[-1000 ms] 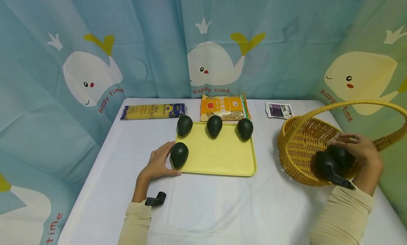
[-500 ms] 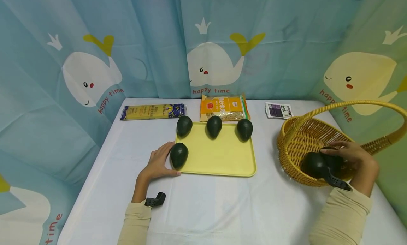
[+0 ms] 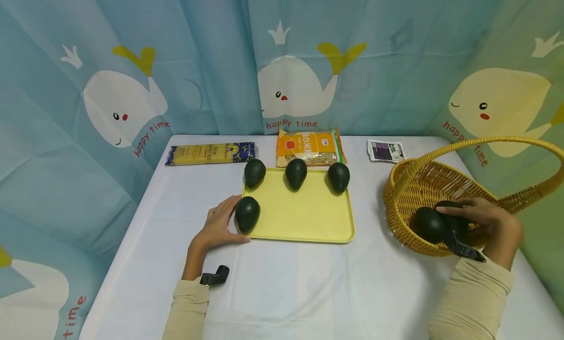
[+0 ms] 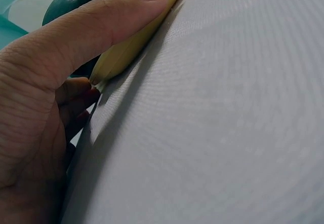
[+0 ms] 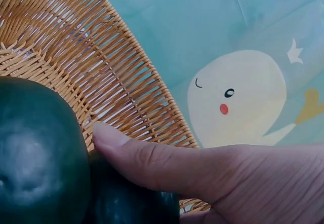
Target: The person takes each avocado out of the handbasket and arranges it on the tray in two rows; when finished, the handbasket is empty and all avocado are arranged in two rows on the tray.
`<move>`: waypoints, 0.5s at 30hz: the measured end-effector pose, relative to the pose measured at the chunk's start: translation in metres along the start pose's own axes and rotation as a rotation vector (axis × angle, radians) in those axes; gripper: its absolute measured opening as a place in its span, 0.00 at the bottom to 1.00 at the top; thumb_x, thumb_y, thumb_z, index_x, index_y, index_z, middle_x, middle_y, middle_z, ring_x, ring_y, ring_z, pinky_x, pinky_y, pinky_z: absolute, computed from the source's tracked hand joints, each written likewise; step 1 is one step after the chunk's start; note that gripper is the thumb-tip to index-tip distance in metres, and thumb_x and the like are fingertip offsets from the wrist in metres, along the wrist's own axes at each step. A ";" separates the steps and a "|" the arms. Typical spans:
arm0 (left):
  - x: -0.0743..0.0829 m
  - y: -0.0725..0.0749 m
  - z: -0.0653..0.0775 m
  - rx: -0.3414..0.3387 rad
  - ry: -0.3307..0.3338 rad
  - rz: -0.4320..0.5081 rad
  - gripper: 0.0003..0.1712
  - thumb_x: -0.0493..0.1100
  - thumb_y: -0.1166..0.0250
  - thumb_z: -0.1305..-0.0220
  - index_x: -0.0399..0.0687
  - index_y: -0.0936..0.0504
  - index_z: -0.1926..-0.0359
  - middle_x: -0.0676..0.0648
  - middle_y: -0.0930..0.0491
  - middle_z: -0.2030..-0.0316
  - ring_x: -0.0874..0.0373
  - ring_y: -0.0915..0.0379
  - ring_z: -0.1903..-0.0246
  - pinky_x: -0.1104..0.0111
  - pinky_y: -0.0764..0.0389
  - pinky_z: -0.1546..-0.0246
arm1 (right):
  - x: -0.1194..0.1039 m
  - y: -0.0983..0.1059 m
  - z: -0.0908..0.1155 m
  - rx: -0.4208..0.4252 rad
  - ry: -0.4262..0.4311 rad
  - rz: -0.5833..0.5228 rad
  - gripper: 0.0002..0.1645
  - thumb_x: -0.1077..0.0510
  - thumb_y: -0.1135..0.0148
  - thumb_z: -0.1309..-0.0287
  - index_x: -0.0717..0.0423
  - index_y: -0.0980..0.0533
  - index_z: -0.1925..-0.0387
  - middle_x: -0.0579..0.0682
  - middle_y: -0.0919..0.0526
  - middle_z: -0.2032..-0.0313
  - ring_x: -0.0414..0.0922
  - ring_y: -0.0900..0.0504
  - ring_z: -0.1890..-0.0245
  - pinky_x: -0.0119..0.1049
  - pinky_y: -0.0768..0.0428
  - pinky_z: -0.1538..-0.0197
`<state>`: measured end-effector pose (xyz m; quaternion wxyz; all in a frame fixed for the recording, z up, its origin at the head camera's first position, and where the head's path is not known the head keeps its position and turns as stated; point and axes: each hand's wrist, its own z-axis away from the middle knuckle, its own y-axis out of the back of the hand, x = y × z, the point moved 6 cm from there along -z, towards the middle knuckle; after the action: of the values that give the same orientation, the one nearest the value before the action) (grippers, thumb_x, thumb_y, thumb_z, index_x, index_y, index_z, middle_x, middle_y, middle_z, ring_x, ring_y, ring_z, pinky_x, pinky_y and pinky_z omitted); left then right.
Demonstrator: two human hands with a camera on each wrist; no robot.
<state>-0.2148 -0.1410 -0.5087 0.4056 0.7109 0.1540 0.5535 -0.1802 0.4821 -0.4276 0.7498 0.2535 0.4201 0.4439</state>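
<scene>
One white-covered table (image 3: 291, 286) fills the lower middle of the head view, its cloth faintly creased toward the bottom. Behind it and at both sides hangs a pale blue curtain (image 3: 216, 60) printed with white whales, turning greener at the right edge. Along the back, from left to right, lie a flat pasta packet (image 3: 210, 154), an orange bag of grain (image 3: 310, 147) and a small purple-and-white sachet (image 3: 385, 151). A yellow tray (image 3: 304, 217) sits at the centre with four dark green avocados (image 3: 247, 215): three in a row along its top edge, one at its lower left corner. At the right of the frame stands a wicker basket (image 3: 398, 227) with a tall arched handle, two more avocados (image 3: 428, 225) side by side inside.

The left arm comes up from the bottom left; the left hand (image 3: 218, 225) rests at the tray's lower left corner, its thumb straight along the bottom rim, well apart from the relaxed fingers by the left edge. The right arm rises from the lower right, and the right hand (image 3: 484, 215) dips into the basket, thumb and fingers clamped on the further-right avocado; most fingertips are hidden.
</scene>
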 end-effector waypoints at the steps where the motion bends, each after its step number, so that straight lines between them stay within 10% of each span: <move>1: 0.000 0.000 0.000 0.001 0.000 -0.002 0.70 0.65 0.21 0.69 0.51 0.45 0.25 0.45 0.44 0.25 0.46 0.54 0.25 0.48 0.46 0.37 | 0.000 0.000 0.000 0.000 0.001 0.006 0.55 0.33 0.51 0.34 0.82 0.45 0.35 0.75 0.31 0.48 0.56 0.26 0.58 0.45 0.22 0.58; 15: -0.001 0.000 -0.001 0.002 -0.008 0.005 0.70 0.65 0.21 0.69 0.52 0.45 0.24 0.46 0.44 0.25 0.46 0.54 0.25 0.47 0.45 0.37 | 0.000 -0.003 0.005 -0.027 -0.052 -0.179 0.56 0.34 0.53 0.32 0.81 0.53 0.32 0.70 0.32 0.53 0.50 0.27 0.62 0.38 0.21 0.60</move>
<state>-0.2156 -0.1413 -0.5096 0.4042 0.7139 0.1511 0.5515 -0.1748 0.4800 -0.4275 0.8004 0.2164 0.4155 0.3741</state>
